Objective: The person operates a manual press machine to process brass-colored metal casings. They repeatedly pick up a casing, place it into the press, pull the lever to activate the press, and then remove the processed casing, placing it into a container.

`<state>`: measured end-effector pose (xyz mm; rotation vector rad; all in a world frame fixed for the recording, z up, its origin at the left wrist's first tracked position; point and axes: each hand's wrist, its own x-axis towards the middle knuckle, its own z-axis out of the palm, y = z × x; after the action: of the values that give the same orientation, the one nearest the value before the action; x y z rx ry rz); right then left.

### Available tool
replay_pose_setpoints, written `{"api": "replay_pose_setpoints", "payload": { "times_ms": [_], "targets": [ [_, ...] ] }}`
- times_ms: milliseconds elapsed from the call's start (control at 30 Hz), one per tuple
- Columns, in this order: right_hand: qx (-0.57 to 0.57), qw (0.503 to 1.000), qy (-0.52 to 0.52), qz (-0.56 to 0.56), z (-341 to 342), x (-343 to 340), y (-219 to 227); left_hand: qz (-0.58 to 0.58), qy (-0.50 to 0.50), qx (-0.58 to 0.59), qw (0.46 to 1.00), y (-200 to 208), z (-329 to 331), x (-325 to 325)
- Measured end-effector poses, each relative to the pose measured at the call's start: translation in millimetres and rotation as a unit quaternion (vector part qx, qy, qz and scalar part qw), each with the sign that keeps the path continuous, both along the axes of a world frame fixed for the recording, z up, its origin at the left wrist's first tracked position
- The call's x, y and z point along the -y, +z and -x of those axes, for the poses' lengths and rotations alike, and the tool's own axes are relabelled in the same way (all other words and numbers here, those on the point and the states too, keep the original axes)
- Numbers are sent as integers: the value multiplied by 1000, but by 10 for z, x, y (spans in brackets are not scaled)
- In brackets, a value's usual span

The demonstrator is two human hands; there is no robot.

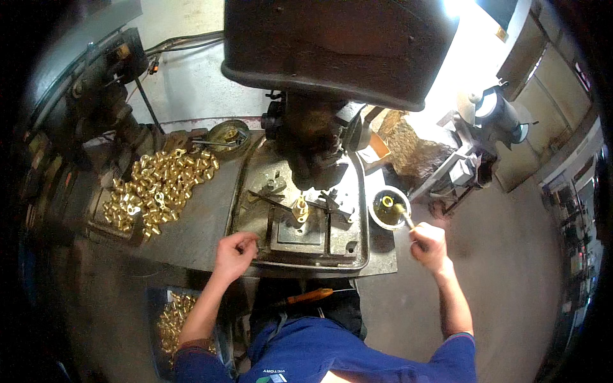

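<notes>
My right hand (429,246) is wrapped round the handle of a brush (407,219). Its tip reaches into a white bowl (373,216) that holds dark liquid and a yellow ring (387,201). My left hand (235,255) hovers by the front left edge of the machine table (255,223), fingers curled together; what they hold, if anything, does not show. Under the dark machine head, a brass fitting (300,209) sits in a fixture on the slotted table, with dark clamp arms (271,199) at its sides.
A heap of brass fittings (163,188) covers the bench at left, with a round dish (230,134) behind it. Below, a blue bin (175,319) holds more fittings. The machine's large housing (332,45) hangs overhead. An orange-handled tool (311,295) lies near my lap.
</notes>
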<state>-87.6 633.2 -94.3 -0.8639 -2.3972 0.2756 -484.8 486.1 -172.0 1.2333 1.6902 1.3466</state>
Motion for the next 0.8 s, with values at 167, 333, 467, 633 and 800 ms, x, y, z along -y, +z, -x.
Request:
{"api": "replay_pose_setpoints", "payload": {
  "times_ms": [167,333,467,633,800],
  "targets": [
    [-40,982,180,-41,996,217,-1,-29,-72,-91,993,4,-133,-97],
    [-8,974,224,-27,1555,40,-208,-4,-79,-118,990,78,-96,-1],
    [7,978,209,-14,1643,-117,-370,-1,-81,-114,990,21,68,113],
    [45,980,194,-16,1497,-143,-241,14,-59,-115,992,-25,102,138],
    [25,982,185,15,1489,-179,-221,48,-50,-127,989,81,-10,47]
  ]
}}
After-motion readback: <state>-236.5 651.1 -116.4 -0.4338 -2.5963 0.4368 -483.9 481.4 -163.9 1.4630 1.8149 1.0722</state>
